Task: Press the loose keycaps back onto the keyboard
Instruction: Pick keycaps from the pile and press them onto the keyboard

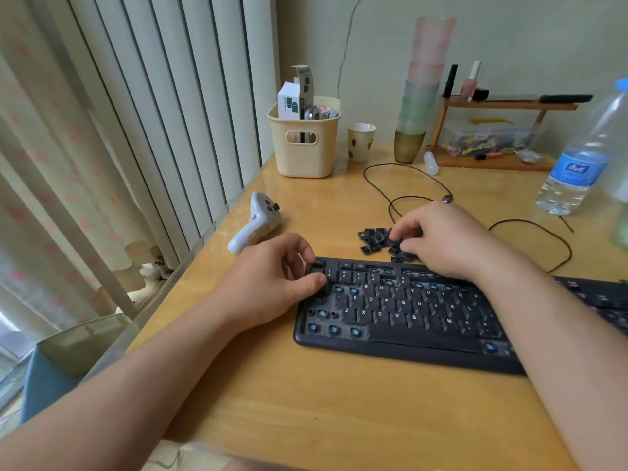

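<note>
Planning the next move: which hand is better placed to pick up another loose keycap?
Right. The right hand is already over the keycap pile behind the keyboard, its fingers among the caps. The left hand is at the keyboard's top-left corner.

Soft, even daylight enters through the vertical blinds [163,107] far left of the left grip [272,277], leaving only faint shadows under both forearms. A pale sheen lies on the bench [339,396] near the yellow basket [306,144]. Wide-angle bending curves the edges; the water bottle [584,154] and frame corners look blurred.
</note>
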A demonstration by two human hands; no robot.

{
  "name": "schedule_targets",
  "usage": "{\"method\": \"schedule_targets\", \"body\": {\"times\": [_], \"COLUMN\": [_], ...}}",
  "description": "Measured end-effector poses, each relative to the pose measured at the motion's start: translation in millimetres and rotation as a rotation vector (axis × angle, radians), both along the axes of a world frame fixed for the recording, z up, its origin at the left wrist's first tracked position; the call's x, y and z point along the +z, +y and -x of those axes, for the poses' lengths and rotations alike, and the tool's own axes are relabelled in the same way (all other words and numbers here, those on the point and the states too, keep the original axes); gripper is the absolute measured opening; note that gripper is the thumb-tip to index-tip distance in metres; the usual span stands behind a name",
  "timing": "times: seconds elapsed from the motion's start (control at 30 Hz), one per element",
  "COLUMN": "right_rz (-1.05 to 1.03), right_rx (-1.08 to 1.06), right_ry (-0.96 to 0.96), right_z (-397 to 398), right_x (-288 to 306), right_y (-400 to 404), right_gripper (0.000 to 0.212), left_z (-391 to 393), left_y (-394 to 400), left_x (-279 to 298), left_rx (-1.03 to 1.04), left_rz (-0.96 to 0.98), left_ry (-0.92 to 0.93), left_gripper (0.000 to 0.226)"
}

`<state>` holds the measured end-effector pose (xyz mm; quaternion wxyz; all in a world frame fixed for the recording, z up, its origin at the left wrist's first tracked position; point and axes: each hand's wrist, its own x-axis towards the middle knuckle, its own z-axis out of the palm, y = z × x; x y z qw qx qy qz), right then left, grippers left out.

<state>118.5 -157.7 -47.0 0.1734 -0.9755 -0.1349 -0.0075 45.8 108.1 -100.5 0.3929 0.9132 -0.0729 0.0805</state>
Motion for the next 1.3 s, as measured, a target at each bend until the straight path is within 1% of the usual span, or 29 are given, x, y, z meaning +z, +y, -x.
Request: {"method": "schedule_targets", "body": {"times": [0.1, 0.17, 0.23, 0.3, 0.33, 0.4, 0.53, 0.6, 0.63, 0.67, 0.73, 0.77, 0.8, 0.83, 0.87, 0.93, 1.03, 1.1, 1.2, 1.3], "right_rz": [0.031, 0.103, 0.145, 0.15, 0.141, 0.113, 0.11, 0.083, 0.008, -0.132, -0.565, -0.783, -0.952, -1.065, -1.131, -1.163, -1.189, -1.218, -1.259, -1.281], "right_rx": [0.051, 0.122, 0.163, 0.178, 0.184, 0.193, 0.214, 0.21, 0.204, 0.193, 0.173, 0.177, 0.181, 0.177, 0.17, 0.174, 0.205, 0.192, 0.185, 0.189], "right_ry": [0.011, 0.03, 0.044, 0.045, 0.049, 0.053, 0.073, 0.055, 0.028, 0.0, 0.005, 0.063, 0.152, 0.247, 0.329, 0.44, 0.548, 0.602, 0.672, 0.706], "right_z": [0.5, -0.2, -2.2, -6.7, -8.3, -11.6, -14.8, -13.4, -12.2, -9.6, -0.3, 5.7, 11.7, 16.4, 19.9, 23.4, 23.7, 24.3, 25.5, 26.6], "right_x": [-1.8, -2.0, -3.0, -4.5, -4.9, -6.4, -9.4, -7.5, -6.3, -4.7, -2.7, -2.0, -2.2, -3.9, -5.9, -9.4, -10.9, -10.6, -9.8, -9.5], "right_y": [-1.9, -2.8, -2.3, -3.6, -4.3, -6.0, -8.8, -10.6, -11.4, -11.6, -10.2, -7.7, -4.1, -0.1, 3.6, 9.0, 13.5, 15.9, 16.7, 17.2], "right_gripper": [0.033, 0.036, 0.032, 0.024, 0.021, 0.019, 0.016, 0.014, 0.014, 0.016, 0.021, 0.023, 0.024, 0.024, 0.024, 0.023, 0.021, 0.023, 0.032, 0.03], "left_z": [-0.5, -3.9, -9.1, -15.3, -18.9, -25.3, -31.4, -31.1, -30.2, -28.7, -24.7, -22.1, -19.4, -17.1, -15.3, -13.9, -14.9, -15.4, -15.7, -15.4], "left_y": [2.0, 4.9, 4.6, 0.3, -2.9, -13.9, -43.2, -52.2, -54.4, -55.7, -57.2, -58.1, -59.2, -60.6, -61.8, -63.7, -62.7, -61.1, -60.4, -61.4], "left_x": [4.9, 11.1, 21.2, 32.2, 36.8, 40.8, 37.2, 33.2, 31.4, 30.0, 27.9, 27.2, 26.5, 26.0, 25.3, 23.6, 22.0, 21.8, 21.6, 21.6], "left_rx": [0.03, -0.003, -0.037, -0.019, 0.004, 0.032, -0.009, -0.028, -0.027, -0.029, -0.062, -0.087, -0.108, -0.126, -0.14, -0.148, -0.12, -0.103, -0.086, -0.076], "left_rz": [0.07, 0.077, 0.1, 0.119, 0.114, 0.133, 0.308, 0.299, 0.262, 0.224, 0.186, 0.182, 0.18, 0.178, 0.174, 0.162, 0.151, 0.133, 0.117, 0.117], "left_ry": [0.044, 0.166, 0.3, 0.335, 0.308, 0.199, 0.023, -0.06, -0.107, -0.156, -0.255, -0.304, -0.349, -0.388, -0.422, -0.487, -0.551, -0.578, -0.608, -0.632], "left_gripper": [0.022, 0.025, 0.031, 0.033, 0.032, 0.03, 0.015, 0.01, 0.008, 0.008, 0.014, 0.019, 0.023, 0.028, 0.031, 0.031, 0.028, 0.027, 0.029, 0.032]}}
